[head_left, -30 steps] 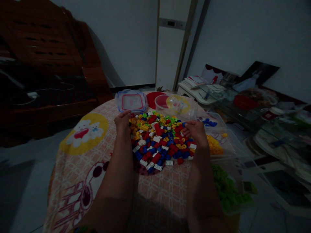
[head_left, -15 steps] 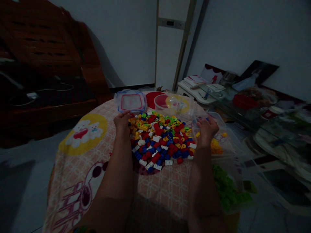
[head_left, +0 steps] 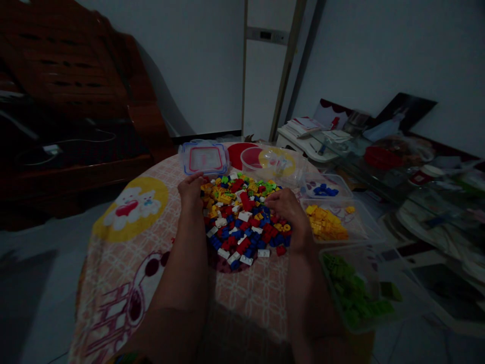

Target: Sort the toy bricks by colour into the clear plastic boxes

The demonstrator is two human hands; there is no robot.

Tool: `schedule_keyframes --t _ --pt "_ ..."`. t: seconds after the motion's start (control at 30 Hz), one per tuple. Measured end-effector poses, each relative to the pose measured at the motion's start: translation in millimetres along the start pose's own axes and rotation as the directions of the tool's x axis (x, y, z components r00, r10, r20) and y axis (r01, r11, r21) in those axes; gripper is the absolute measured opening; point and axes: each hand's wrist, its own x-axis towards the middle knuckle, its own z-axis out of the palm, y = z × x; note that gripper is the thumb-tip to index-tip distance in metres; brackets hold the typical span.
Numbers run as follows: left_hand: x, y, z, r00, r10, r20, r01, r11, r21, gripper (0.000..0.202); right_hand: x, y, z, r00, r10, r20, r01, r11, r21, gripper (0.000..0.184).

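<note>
A heap of mixed toy building bricks [head_left: 242, 217] in red, blue, white, yellow and green lies on the patterned tablecloth [head_left: 242, 303]. At its upper left edge rests my left hand [head_left: 190, 187], fingers curled together; whatever may be in them is hidden. My right hand [head_left: 288, 206] reaches over the right side of the heap, its fingers loosely stretched towards bricks near the middle, with no held brick visible. Clear plastic boxes stand on the right: one with a few blue bricks [head_left: 325, 190], one with yellow bricks [head_left: 326, 222], one with green bricks [head_left: 350, 288].
Behind the heap are a clear lidded container [head_left: 204, 159] with blue edging and a round clear tub [head_left: 252, 159]. A cluttered glass-topped side table [head_left: 364, 172] stands to the right, a wooden bench [head_left: 83, 101] at the far left.
My right hand has moved left from above the blue-brick box to the heap, uncovering the blue and yellow bricks in their boxes. My left hand has stayed in place.
</note>
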Motion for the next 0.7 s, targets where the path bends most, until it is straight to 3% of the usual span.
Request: schedule_keyframes --t 0.2,0.33,0.43,0.53,0.7 --pt "-4.3 5.9 1.0 1.000 -0.029 0.001 0.029 1.000 0.007 0.036 3.6 -14.7 27.7 0.988 -0.106 0.114 0.145 0.894 -0.424 0.012" --pt "-6.7 8.4 1.9 0.999 -0.042 -0.015 0.042 0.999 -0.020 0.033 6.7 -15.8 37.7 0.987 -0.135 0.088 0.161 0.865 -0.476 0.008" --pt "-6.0 6.6 1.7 0.999 -0.036 0.000 0.036 0.999 -0.020 0.033 6.2 -13.9 32.9 0.994 -0.083 0.065 0.100 0.937 -0.335 0.010" --pt "-4.1 4.4 1.2 0.999 -0.032 0.008 0.032 0.999 -0.016 0.035 4.1 -11.7 21.8 0.999 0.018 0.028 -0.016 0.998 -0.057 0.010" --pt "-1.4 4.1 0.6 1.000 -0.008 -0.002 0.008 1.000 0.017 0.034 5.7 -5.1 5.6 0.986 0.093 -0.136 -0.034 0.924 0.381 0.007"
